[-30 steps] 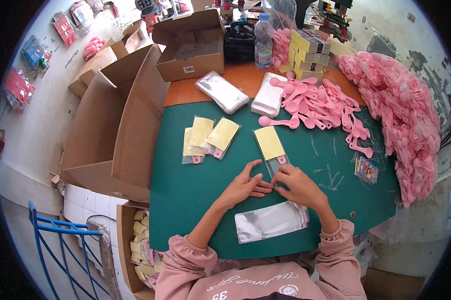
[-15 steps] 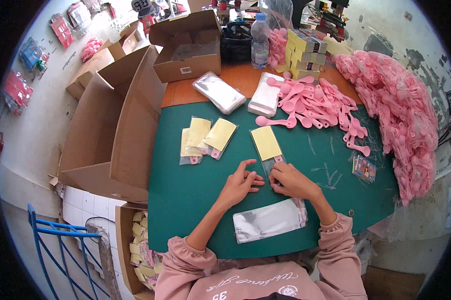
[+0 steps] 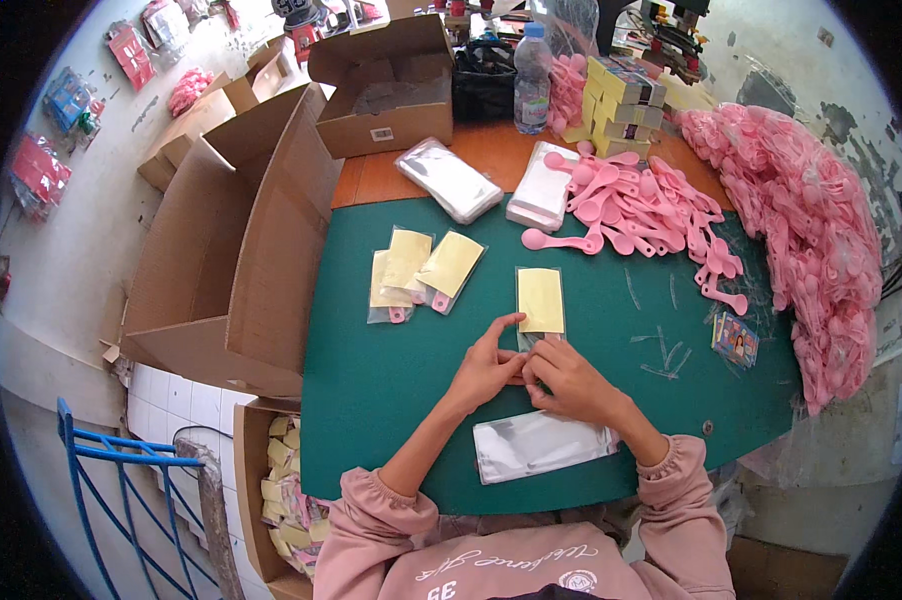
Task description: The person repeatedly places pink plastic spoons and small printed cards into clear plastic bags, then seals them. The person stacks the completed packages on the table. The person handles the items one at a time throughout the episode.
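Note:
A clear plastic bag with a pale yellow card in it lies on the green table mat, in front of my hands. My right hand is closed on the bag's lower end, with the fingertips bunched together. My left hand meets it there; its index finger reaches along the bag's left edge while the other fingers pinch at the lower end. Just below my hands lies a stack of empty clear bags. Several filled bags with yellow cards overlap at the left, a pink spoon handle showing at the bottom.
Loose pink measuring spoons are heaped at the back right, beside a big bag of pink spoons. Small picture cards lie at the right. Two more bag stacks, a water bottle and an open carton stand around.
The filled bag has turned straighter and shifted slightly down. My left hand has moved right to meet my right hand at its lower end.

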`<state>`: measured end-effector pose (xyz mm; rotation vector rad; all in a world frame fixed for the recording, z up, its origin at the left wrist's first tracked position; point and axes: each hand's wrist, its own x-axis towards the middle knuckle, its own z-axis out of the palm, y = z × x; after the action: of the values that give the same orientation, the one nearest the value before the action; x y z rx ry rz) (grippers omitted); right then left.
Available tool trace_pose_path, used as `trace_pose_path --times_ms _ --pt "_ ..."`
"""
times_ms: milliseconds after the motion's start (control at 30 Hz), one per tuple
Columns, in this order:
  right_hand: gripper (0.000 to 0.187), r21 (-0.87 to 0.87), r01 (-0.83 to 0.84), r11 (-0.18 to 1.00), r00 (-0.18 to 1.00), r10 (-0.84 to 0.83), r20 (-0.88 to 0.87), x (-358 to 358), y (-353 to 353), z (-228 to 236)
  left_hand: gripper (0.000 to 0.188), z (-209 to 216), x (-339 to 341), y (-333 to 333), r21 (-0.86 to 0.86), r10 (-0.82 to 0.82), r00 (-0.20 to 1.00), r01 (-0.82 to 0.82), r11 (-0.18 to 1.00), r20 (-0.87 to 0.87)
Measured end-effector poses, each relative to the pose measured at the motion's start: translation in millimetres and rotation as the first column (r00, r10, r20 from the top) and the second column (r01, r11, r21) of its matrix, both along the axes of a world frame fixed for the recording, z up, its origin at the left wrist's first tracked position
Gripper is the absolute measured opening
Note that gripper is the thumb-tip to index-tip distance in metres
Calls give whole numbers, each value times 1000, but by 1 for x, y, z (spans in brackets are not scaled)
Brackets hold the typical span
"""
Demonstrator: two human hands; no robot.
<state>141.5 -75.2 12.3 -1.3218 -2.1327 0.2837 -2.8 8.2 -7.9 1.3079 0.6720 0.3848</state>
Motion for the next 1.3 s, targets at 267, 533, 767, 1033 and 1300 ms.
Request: trace_pose_path --times_ms 267,533,767,1033,1300 --pt "16 -370 -69 926 775 -184 -605 103 -23 23 40 0 -3 6 -161 30 999 -26 987 22" --pt "26 -182 924 335 346 -938 31 189 -56 60 23 -2 0 9 -178 -66 997 72 981 38" --pt "45 -171 327 930 945 -322 54 28 -12 9 25 6 -1 6 -270 -9 983 59 961 184" --pt "23 -120 301 946 918 -322 -230 38 -7 -8 25 18 -12 17 279 -38 993 69 958 -113" --pt "11 -489 106 866 684 -420 -596 47 -8 -18 11 10 -4 8 548 18 995 39 836 -99"
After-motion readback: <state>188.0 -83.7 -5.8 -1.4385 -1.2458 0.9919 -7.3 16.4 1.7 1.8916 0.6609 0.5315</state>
